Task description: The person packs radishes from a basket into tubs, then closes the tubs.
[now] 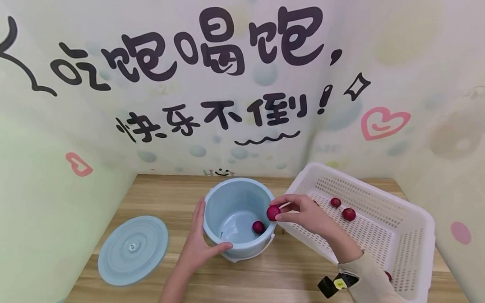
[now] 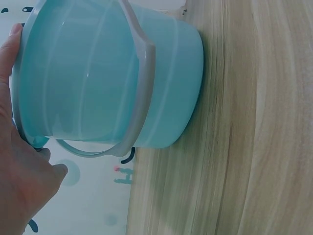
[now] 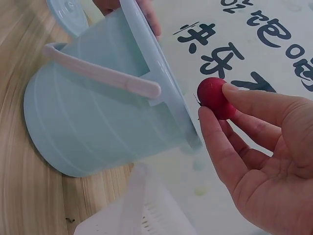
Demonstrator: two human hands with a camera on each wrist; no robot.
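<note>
A small red radish (image 3: 213, 98) with a thin dark root is pinched between the thumb and fingertips of my right hand (image 3: 274, 156). That hand hovers at the right rim of a light blue bucket (image 1: 240, 246), close above it in the head view. My left hand (image 1: 195, 246) holds the bucket at its left rim, thumb along the front edge and fingers spread up the side. Inside the bucket, one radish (image 1: 258, 227) lies on the bottom. The bucket stands upright, its pale handle (image 2: 144, 83) hanging down at the front.
A white perforated basket (image 1: 422, 234) stands at the right, with several radishes (image 1: 348, 214) scattered in it, partly behind the right forearm. The round blue lid (image 1: 133, 260) lies flat on the wooden table (image 1: 273, 290) at left. A printed wall (image 1: 242, 156) rises behind.
</note>
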